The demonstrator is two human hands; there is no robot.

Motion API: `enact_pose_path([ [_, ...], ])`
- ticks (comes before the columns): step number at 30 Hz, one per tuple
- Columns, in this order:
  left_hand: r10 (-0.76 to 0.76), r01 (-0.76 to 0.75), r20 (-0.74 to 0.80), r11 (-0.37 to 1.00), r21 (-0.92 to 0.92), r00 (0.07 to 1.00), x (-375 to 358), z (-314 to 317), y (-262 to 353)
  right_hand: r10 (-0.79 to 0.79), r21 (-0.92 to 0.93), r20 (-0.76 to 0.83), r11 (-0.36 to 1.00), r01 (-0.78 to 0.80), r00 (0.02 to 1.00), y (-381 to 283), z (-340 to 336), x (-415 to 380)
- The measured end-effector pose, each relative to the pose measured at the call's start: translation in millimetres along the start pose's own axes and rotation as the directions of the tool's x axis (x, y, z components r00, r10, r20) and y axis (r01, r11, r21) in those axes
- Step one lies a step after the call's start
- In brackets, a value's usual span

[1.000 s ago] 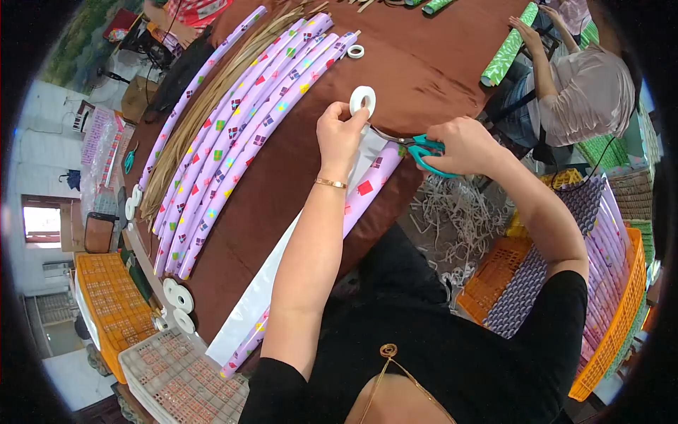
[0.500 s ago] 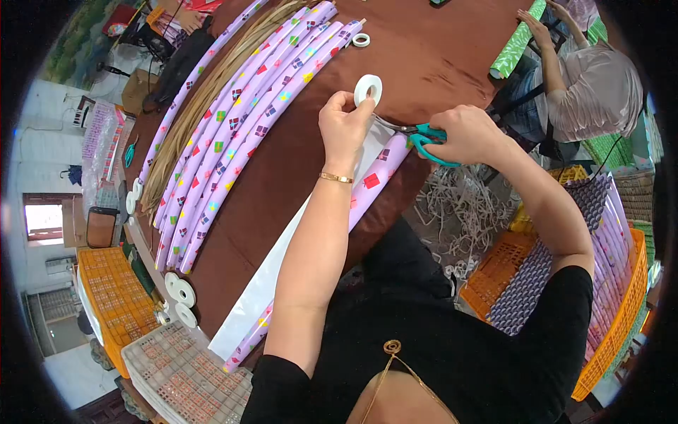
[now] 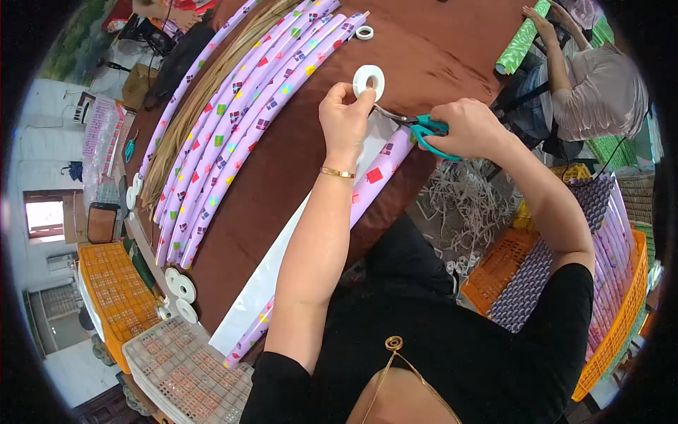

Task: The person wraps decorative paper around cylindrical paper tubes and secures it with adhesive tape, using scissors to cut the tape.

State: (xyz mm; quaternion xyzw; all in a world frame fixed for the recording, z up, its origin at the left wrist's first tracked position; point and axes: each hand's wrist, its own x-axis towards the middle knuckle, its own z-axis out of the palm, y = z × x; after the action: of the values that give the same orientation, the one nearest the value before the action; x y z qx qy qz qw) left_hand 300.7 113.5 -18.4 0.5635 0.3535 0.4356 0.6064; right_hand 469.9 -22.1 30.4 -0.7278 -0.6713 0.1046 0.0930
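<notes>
My left hand (image 3: 344,121) pinches a white roll of tape (image 3: 359,79) above the brown-covered table. My right hand (image 3: 470,128) grips teal-handled scissors (image 3: 424,128), their dark blades pointing left toward the tape. Beneath both hands lies a purple roll of wrapping paper (image 3: 378,173) printed with gift boxes. Its white underside (image 3: 265,283) shows as a long flap beside the roll, partly covered by my left forearm. Whether a strip of tape sits between the blades is hard to make out.
Several purple wrapping paper rolls (image 3: 233,134) lie left, beside brown paper strips (image 3: 185,120). More tape rolls (image 3: 185,288) sit at the table's edge. White scraps (image 3: 459,205) cover the floor near an orange crate (image 3: 505,265). A co-worker (image 3: 593,92) handles a green roll (image 3: 521,39).
My left hand and the tape roll have risen slightly. The scissors have shifted a little upward, with their handles somewhat farther apart.
</notes>
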Motion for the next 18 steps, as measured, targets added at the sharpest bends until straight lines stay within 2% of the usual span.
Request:
enact_pose_path([
  [18, -0.032, 0.032, 0.004, 0.999, -0.020, 0.999, -3.2, 2.2, 5.8, 0.033, 0.061, 0.011, 0.998, -0.033, 0.999, 2.3, 5.5, 0.3],
])
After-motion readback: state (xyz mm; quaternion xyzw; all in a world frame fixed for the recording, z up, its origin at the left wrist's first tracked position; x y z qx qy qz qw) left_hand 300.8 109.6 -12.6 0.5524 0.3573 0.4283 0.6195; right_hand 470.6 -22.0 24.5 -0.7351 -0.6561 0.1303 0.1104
